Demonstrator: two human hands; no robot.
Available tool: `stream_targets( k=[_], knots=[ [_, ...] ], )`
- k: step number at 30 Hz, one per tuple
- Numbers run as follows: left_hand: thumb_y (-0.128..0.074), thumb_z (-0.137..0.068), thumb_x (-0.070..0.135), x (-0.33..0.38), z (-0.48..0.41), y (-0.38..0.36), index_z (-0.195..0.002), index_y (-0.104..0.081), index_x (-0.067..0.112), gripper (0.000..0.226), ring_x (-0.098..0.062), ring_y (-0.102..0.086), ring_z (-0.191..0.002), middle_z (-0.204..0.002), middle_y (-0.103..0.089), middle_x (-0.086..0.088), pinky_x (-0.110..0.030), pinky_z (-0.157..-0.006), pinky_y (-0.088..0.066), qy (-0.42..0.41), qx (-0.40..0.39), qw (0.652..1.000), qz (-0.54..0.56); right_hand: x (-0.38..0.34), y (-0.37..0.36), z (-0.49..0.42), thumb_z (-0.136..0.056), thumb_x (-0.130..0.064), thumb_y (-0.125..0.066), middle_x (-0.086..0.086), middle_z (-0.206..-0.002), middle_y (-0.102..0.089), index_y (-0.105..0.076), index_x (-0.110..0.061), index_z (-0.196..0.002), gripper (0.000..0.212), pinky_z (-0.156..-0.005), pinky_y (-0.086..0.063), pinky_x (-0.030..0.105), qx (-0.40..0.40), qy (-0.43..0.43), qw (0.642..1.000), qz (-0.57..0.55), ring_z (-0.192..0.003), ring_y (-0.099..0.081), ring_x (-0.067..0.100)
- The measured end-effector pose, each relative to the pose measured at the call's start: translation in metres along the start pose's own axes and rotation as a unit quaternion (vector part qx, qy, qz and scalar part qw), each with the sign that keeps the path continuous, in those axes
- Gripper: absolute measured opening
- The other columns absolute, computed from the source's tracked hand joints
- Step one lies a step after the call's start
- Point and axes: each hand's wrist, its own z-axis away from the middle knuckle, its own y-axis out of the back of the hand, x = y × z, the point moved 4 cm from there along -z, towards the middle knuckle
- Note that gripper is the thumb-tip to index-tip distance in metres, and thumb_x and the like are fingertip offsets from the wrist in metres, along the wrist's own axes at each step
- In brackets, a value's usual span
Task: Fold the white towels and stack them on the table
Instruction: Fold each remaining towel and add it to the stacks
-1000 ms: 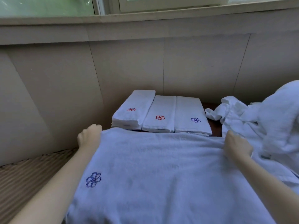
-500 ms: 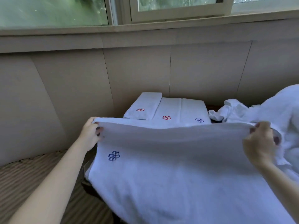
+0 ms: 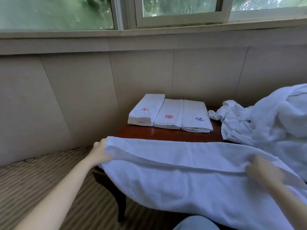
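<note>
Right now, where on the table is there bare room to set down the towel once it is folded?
One bare strip of table lies between the three folded stacks at the back and the towel spread in front. A sliver shows between the right stack and the loose pile. The right side is crowded.

The fingertips of the left grip (image 3: pixel 99 152) vanish under the doubled edge of the towel (image 3: pixel 182 180) it holds. The right grip (image 3: pixel 262 170) is smeared by motion blur, its fingertips lost in the same fold. The towel hides the near half of the counter (image 3: pixel 166 133) and runs off the bottom edge, the heap of unfolded towels (image 3: pixel 265 123) is cut by the right edge, and in the folded stacks (image 3: pixel 168 113) the lower towels show only as thin edges.
</note>
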Motion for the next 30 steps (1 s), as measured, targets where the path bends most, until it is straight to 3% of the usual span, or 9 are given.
stream_targets(
  k=[2,6,9,12,15,17,21,25,30],
  knots=[
    [-0.06,-0.068,0.034,0.002,0.005,-0.006,-0.143,-0.027,0.021,0.083,-0.03,-0.047,-0.115,-0.136,-0.039,-0.013,-0.035,-0.084,-0.044,0.009,0.02,0.999,-0.036,-0.019,0.002,0.008,-0.089,-0.017,-0.049,0.013,-0.118,-0.06,-0.049,-0.01,-0.119,0.031,-0.08,-0.044,0.032,0.005,0.035,0.997,0.064,-0.108,-0.058,0.03],
    [-0.047,-0.085,0.008,-0.009,0.004,0.0,-0.145,-0.027,0.015,0.063,-0.034,-0.053,-0.111,-0.127,-0.055,-0.014,-0.034,-0.082,-0.04,-0.007,0.159,0.985,-0.067,-0.084,-0.005,0.035,-0.09,-0.017,-0.043,0.01,-0.12,-0.06,-0.046,-0.015,-0.121,0.03,-0.078,-0.044,0.033,0.065,0.192,0.978,0.058,-0.11,-0.057,0.029],
    [-0.045,-0.087,-0.009,-0.023,0.002,0.014,-0.142,-0.037,0.012,0.06,-0.029,-0.057,-0.085,-0.111,-0.059,-0.017,-0.029,-0.062,-0.049,0.004,0.173,0.973,0.153,-0.12,-0.043,0.056,-0.099,-0.042,-0.034,0.003,-0.147,-0.038,-0.033,-0.026,-0.143,0.047,-0.108,-0.031,0.038,-0.048,0.321,0.944,0.06,-0.135,-0.036,0.024],
    [-0.041,-0.092,-0.016,-0.038,0.0,0.034,-0.138,-0.041,0.002,0.049,-0.018,-0.057,-0.075,-0.092,-0.059,-0.014,-0.021,-0.061,-0.051,0.029,0.155,0.828,0.538,-0.118,-0.078,0.057,-0.098,-0.055,-0.02,-0.008,-0.16,-0.005,-0.014,-0.042,-0.149,0.053,-0.115,-0.005,0.051,-0.107,0.32,0.938,0.086,-0.148,-0.003,0.021],
    [-0.032,-0.094,-0.019,-0.057,-0.003,0.064,-0.14,-0.038,-0.004,0.049,-0.022,-0.059,-0.091,-0.093,-0.056,-0.017,-0.028,-0.087,-0.05,0.038,0.221,0.708,0.67,-0.113,-0.083,0.04,-0.097,-0.057,-0.019,-0.014,-0.16,-0.002,-0.014,-0.045,-0.148,0.052,-0.115,-0.002,0.052,-0.07,0.298,0.951,0.052,-0.148,0.001,0.017],
    [-0.041,-0.095,-0.013,-0.064,0.001,0.068,-0.135,-0.04,-0.005,0.041,-0.027,-0.056,-0.099,-0.098,-0.054,-0.019,-0.03,-0.089,-0.049,0.065,0.216,0.748,0.624,-0.114,-0.081,0.027,-0.097,-0.058,-0.019,-0.013,-0.16,-0.003,-0.015,-0.045,-0.148,0.052,-0.115,-0.003,0.051,-0.065,0.282,0.956,0.043,-0.148,-0.001,0.017],
    [-0.059,-0.094,0.015,-0.064,0.024,0.019,-0.105,-0.054,0.005,0.016,-0.018,-0.049,-0.067,-0.078,-0.054,-0.007,-0.023,-0.052,-0.044,0.128,0.029,0.944,0.303,-0.118,-0.083,0.011,-0.097,-0.057,-0.018,-0.01,-0.16,-0.004,-0.016,-0.043,-0.148,0.053,-0.115,-0.002,0.053,-0.059,0.257,0.964,0.035,-0.148,-0.001,0.019],
    [-0.069,-0.083,0.045,-0.064,0.042,-0.01,-0.093,-0.047,0.024,0.032,-0.012,-0.052,-0.087,-0.095,-0.054,0.005,-0.025,-0.066,-0.039,0.081,0.037,0.976,0.196,-0.119,-0.087,0.005,-0.097,-0.056,-0.019,-0.009,-0.16,-0.005,-0.016,-0.042,-0.148,0.053,-0.114,-0.003,0.054,-0.056,0.25,0.966,0.037,-0.148,-0.002,0.02],
    [-0.061,-0.085,0.037,-0.052,0.037,-0.022,-0.093,-0.057,0.022,0.017,-0.024,-0.042,-0.101,-0.096,-0.051,-0.002,-0.032,-0.077,-0.036,-0.001,0.161,0.987,0.001,-0.117,-0.089,0.006,-0.096,-0.057,-0.018,-0.008,-0.161,-0.002,-0.012,-0.042,-0.148,0.054,-0.115,0.0,0.053,-0.066,0.261,0.962,0.042,-0.148,0.001,0.02]
  ],
)
